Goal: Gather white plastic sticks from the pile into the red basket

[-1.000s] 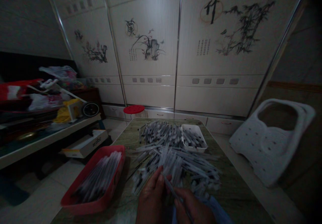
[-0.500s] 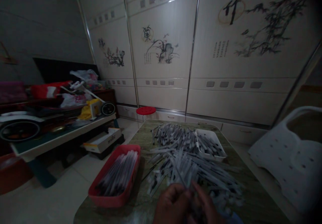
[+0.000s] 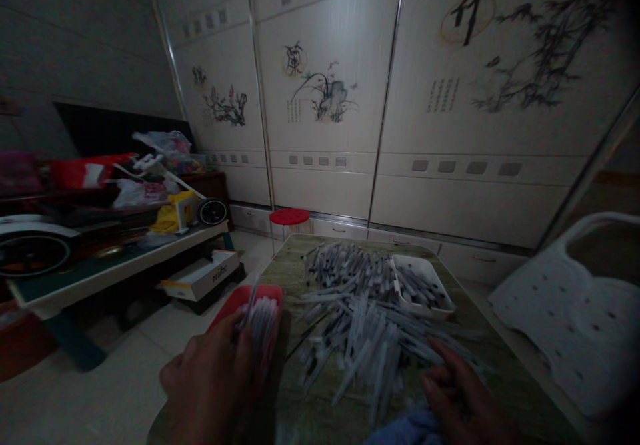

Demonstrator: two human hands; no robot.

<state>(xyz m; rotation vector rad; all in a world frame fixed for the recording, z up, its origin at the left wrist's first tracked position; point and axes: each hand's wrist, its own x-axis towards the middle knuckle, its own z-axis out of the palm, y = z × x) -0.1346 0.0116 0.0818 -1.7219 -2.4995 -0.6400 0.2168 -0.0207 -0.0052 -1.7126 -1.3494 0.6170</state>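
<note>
My left hand point(image 3: 213, 372) is over the red plastic box point(image 3: 274, 358) on the left of the table, thumb and forefinger closed on a slim translucent pen point(image 3: 253, 295) that points upward. Many similar pens point(image 3: 265, 315) lie side by side in that box, partly covered by the hand. At the right edge of a loose heap of pale, clear pen pieces point(image 3: 367, 338) is my right hand point(image 3: 457, 392), with thumb and forefinger apart and no object visible between them. Its other fingers are dim and curled.
A white tray point(image 3: 447, 310) holding more dark-tipped pens stands behind the heap. Blue cloth point(image 3: 407, 428) lies at the near edge. Beyond the table point(image 3: 300, 418) are a red stool point(image 3: 289, 216), a white plastic chair point(image 3: 545, 305) and a cluttered bench point(image 3: 130, 268) on the left.
My hands were together in front of the heap and have moved apart. The left went to the red box with a pen; the right shifted right to the heap's edge.
</note>
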